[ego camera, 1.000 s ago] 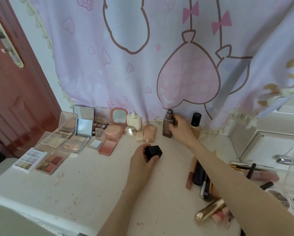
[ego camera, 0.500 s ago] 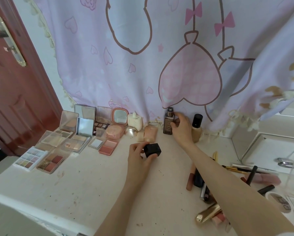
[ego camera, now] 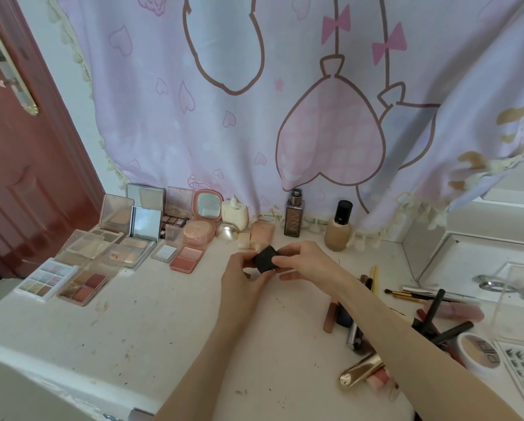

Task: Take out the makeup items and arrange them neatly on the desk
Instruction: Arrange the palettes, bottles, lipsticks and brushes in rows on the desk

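Pink-and-lilac cartoon cloth (ego camera: 285, 101) hangs behind a pale, scuffed counter (ego camera: 151, 323), and along its hem stands a tidy row of makeup. Taking the brown UNNY bottle (ego camera: 294, 214) as the landmark: just to its right stands a beige foundation bottle (ego camera: 339, 227) with a black cap; to its left lie a peach tube (ego camera: 262, 233), a cream jar (ego camera: 235, 211), a pink mirror compact (ego camera: 206, 206) and, further left, the open palettes (ego camera: 81, 268). In front of the bottle and a little toward the person, both hands meet over the counter around a small black cube-shaped case (ego camera: 265, 259). The left hand (ego camera: 242, 278) cradles it from below and behind with curled fingers; the right hand (ego camera: 304, 261) pinches its near right edge between thumb and fingertips, so each grip is narrow and closed on the case. It looks as if the case is being turned or opened before it is placed. To do this well, the left hand should hold the base steady while the right works the lid, keeping the case low over the counter so nothing spills, then set it in the gap in front of the bottle, square with the row. Well to the right of the bottle, a loose heap of tubes and pencils (ego camera: 431, 317) is not yet sorted.
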